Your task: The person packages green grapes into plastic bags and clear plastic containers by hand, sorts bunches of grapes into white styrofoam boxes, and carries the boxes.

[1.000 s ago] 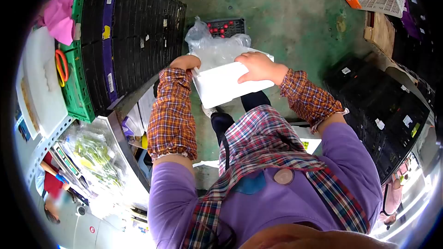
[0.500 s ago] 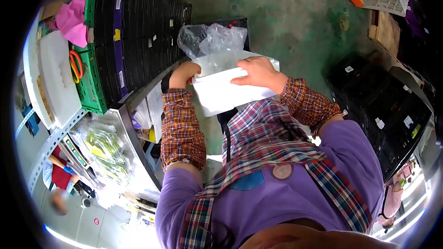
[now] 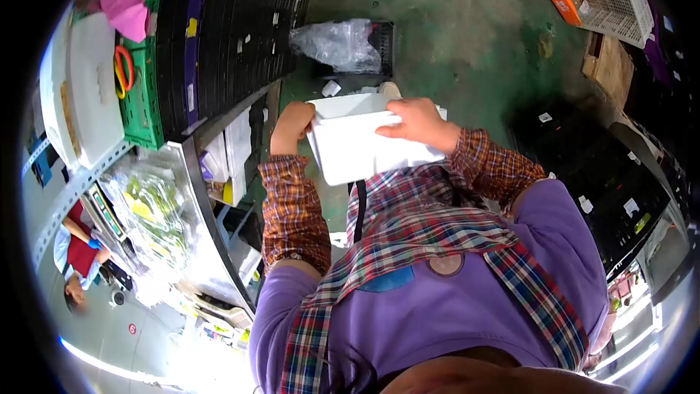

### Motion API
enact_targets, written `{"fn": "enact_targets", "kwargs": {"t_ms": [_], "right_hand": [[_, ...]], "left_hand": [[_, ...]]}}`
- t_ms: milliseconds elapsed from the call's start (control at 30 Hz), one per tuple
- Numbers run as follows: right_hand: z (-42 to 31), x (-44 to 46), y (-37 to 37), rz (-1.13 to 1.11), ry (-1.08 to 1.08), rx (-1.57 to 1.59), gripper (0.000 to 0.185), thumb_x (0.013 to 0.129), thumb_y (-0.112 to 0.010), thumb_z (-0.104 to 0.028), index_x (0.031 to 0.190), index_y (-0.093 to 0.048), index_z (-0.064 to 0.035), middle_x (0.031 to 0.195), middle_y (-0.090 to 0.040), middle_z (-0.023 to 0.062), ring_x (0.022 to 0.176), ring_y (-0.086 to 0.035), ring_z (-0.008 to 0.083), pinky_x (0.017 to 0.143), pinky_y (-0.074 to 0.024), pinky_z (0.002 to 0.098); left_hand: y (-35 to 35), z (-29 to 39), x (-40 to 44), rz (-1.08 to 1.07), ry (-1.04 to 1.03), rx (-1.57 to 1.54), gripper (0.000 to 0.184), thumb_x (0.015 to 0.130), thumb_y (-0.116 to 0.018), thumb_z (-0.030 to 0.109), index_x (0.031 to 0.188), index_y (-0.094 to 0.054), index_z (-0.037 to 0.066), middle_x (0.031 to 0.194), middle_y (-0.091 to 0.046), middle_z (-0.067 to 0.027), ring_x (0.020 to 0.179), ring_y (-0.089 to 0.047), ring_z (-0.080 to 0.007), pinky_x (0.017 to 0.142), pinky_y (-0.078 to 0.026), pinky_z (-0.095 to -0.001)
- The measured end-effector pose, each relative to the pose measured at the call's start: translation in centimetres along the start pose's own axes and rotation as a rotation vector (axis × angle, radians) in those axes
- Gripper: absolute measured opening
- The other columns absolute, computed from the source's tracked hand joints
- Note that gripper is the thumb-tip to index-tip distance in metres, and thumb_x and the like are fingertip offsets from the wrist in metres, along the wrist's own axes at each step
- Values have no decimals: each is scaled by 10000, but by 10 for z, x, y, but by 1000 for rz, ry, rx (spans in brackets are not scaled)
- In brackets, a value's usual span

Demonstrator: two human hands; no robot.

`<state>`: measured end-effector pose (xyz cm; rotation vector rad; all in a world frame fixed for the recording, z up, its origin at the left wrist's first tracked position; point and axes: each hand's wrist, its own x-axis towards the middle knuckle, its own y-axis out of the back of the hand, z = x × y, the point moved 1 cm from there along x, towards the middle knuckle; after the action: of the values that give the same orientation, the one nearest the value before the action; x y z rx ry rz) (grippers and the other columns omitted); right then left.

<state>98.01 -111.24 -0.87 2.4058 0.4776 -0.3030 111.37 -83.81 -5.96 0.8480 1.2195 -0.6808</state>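
A white box (image 3: 364, 149), its opening facing away from me, is held in front of my apron. My left hand (image 3: 293, 122) grips its left rim, with the fingers curled over the corner. Toward the right end, my right hand (image 3: 419, 123) clasps the near wall, thumb on the outer face. Beyond the box, a clear plastic bag (image 3: 339, 45) lies on a black crate (image 3: 387, 47) on the floor. A small white scrap (image 3: 331, 88) is between bag and box.
Stacked black crates (image 3: 248, 36) and a green crate (image 3: 141, 95) stand at the left, above a metal table (image 3: 211, 226) with bagged greens (image 3: 149, 204). More black crates (image 3: 583, 160) are at the right. A white basket (image 3: 612, 0) is upper right. A co-worker (image 3: 80, 248) appears lower left.
The plastic bag has left the box and now lies on the black crate beyond it. Both hands still hold the box, which has come slightly nearer to my body.
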Motion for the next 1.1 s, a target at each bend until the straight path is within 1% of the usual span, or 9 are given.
{"fn": "enact_targets", "kwargs": {"t_ms": [67,200,433,600,667,833,933,967,1100], "right_hand": [[-2,-6,-2,-122,-44,28,490,727,-623,-551,752,-583,-63,725,-606,147,690,-602,342,586,-453,423],[-43,-14,-3,21,271,-127,483,698,-653,-534,734,-578,-58,705,-597,95,683,-593,285,605,-457,380],[-142,-51,-31,-90,868,-181,445,685,-644,-510,766,-561,-81,701,-558,47,692,-567,215,628,-435,313],[-224,-104,-85,-200,1194,-163,437,672,-651,-503,746,-537,-88,671,-521,38,647,-541,205,585,-413,303],[-256,-130,-116,-251,1320,-204,422,680,-639,-497,703,-512,-95,647,-509,39,625,-535,208,569,-414,306],[-341,-230,-217,-512,1582,-138,432,688,-626,-502,726,-526,-84,659,-525,49,634,-544,208,581,-424,306],[-364,-282,-280,-663,1789,-82,428,694,-626,-497,742,-526,-84,687,-537,48,657,-547,205,609,-430,301],[-374,-294,-299,-719,1847,-63,426,695,-628,-493,747,-525,-83,696,-538,48,667,-547,204,619,-431,301],[-418,-348,-375,-987,2038,-38,417,694,-637,-476,752,-519,-80,725,-536,54,708,-541,211,660,-435,313]], "left_hand": [[-18,-26,-12,-156,-102,-226,285,816,-503,217,718,-503,-51,539,-481,-105,438,-496,-176,367,-347,-303],[-27,-51,-58,120,-241,44,334,860,-470,249,726,-515,-54,562,-534,-130,425,-524,-207,421,-471,-325],[-49,-191,-166,619,-96,-220,341,831,-512,293,722,-543,-28,562,-567,-142,429,-539,-222,487,-474,-347],[-119,-324,-264,907,152,-165,424,761,-614,457,761,-597,33,794,-648,-161,813,-623,-325,712,-477,-420],[-160,-377,-299,950,233,-399,486,728,-652,488,822,-579,17,805,-647,-171,782,-623,-333,711,-480,-409],[-329,-513,-377,1078,199,-1276,780,768,-678,339,1302,-301,-86,1019,-618,-193,952,-601,-248,783,-479,-350],[-457,-584,-351,1214,-165,-1758,652,837,-591,272,1346,-297,-10,1117,-561,-162,960,-588,-248,725,-515,-368],[-466,-562,-405,1160,-112,-1923,570,874,-526,218,1347,-299,-3,1260,-474,-173,1115,-511,-282,848,-477,-408],[-568,-609,-396,1378,-220,-2326,584,845,-555,178,1331,-299,-21,1225,-490,-189,1079,-535,-303,844,-490,-424]]}}
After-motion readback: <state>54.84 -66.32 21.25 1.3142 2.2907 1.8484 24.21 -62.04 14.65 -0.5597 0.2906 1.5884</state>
